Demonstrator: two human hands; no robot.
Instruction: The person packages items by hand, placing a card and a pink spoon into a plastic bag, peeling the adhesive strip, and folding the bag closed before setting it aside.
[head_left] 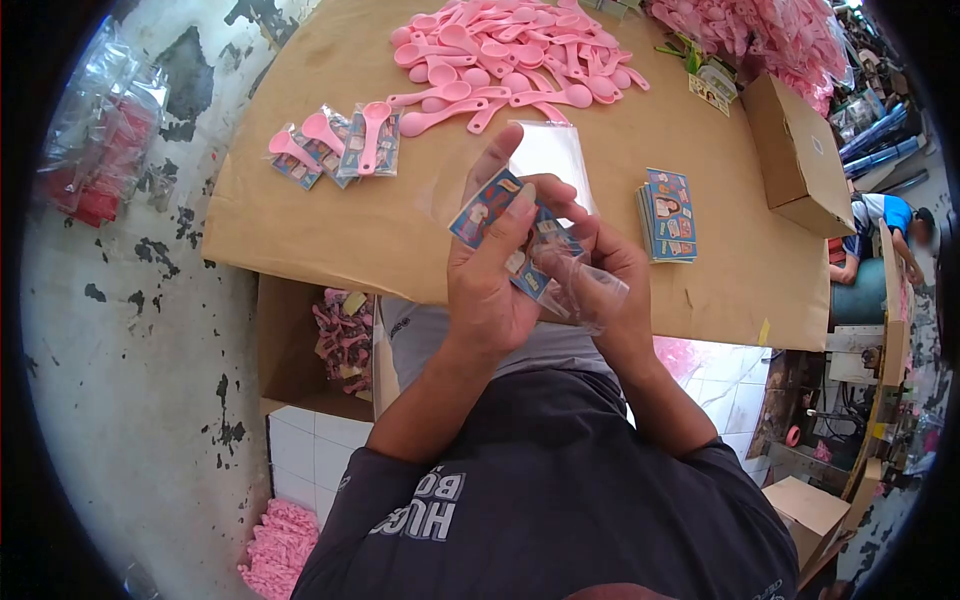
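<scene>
My left hand (pixel 490 285) is closed on a blue printed card (pixel 478 212), thumb pressed on its face, above the table's near edge. My right hand (pixel 622 265) pinches a clear plastic bag (pixel 600 300) around the card's lower end. How far the card sits inside the bag is partly hidden by the fingers. Behind my hands lie flat clear bags (pixel 555 155) on a white backing. To the right stands a stack of similar cards (pixel 668 212). At left, three bagged cards (pixel 350 160) each have a pink measuring spoon (pixel 373 135) on top.
A large heap of pink spoons (pixel 520 55) covers the table's far side. A cardboard box (pixel 800 155) stands at the right edge. Below the table, an open carton (pixel 300 350) holds packed pink pieces. Another person (pixel 885 215) is at far right.
</scene>
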